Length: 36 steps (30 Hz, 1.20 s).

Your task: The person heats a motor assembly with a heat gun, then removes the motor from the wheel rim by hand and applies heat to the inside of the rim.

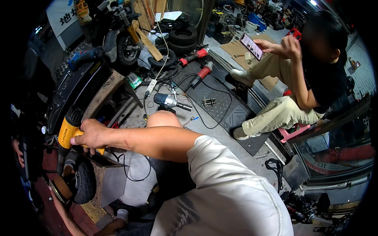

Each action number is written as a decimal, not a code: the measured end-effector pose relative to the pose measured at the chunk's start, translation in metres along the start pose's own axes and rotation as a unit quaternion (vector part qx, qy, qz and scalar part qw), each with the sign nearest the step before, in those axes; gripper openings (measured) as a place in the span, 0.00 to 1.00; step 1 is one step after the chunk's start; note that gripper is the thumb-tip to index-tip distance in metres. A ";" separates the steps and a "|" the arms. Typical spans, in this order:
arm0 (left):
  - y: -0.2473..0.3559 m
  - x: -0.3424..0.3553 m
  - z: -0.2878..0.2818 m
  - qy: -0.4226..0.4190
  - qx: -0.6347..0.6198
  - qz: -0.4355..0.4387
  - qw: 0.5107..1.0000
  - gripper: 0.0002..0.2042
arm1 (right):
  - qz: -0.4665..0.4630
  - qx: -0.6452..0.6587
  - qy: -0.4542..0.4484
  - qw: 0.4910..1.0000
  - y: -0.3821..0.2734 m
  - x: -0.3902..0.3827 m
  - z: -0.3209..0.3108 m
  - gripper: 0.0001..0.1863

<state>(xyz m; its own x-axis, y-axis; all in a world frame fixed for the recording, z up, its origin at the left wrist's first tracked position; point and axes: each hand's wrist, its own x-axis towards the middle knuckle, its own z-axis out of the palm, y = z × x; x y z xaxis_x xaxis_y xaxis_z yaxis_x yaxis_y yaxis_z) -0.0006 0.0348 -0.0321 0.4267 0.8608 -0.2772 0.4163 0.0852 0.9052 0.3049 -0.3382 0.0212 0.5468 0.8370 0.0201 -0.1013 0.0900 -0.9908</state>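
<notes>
My right hand (94, 134) is closed round the handle of a yellow and black heat gun (66, 131). The gun's nozzle points down, just above a small black tyre (85, 183). Beside the tyre is a round brown piece with a metal rim (61, 187), partly dark. A bare forearm, which looks like my left, comes up from the lower left edge to this rim. My left hand (52, 193) is at the rim, its fingers hidden or too dark to make out.
A person sits at the right on a pink stool (293, 131), holding a phone (251, 46). A blue impact wrench (167, 100), a red angle grinder (202, 74) and cables lie on the floor. A scooter's front wheel (128, 49) stands behind a wooden bench (104, 92).
</notes>
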 end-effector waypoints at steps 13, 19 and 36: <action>-0.003 -0.003 0.001 0.013 0.012 0.008 1.000 0.47 | -0.006 0.034 0.006 0.999 0.009 0.003 0.011 0.16; -0.003 -0.003 -0.004 0.029 0.002 -0.003 1.000 0.46 | 0.031 -0.007 -0.035 0.999 0.014 0.007 0.013 0.17; 0.038 -0.061 0.028 0.089 -0.013 0.059 0.994 0.37 | 0.049 -0.084 -0.055 0.994 0.011 0.012 0.028 0.26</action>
<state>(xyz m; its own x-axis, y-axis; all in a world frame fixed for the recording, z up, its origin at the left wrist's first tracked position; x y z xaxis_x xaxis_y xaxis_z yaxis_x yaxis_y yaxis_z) 0.0114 -0.0288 0.0102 0.3212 0.9408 -0.1084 0.3492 -0.0113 0.9370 0.2877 -0.3121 0.0146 0.4467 0.8918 -0.0712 -0.0047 -0.0772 -0.9970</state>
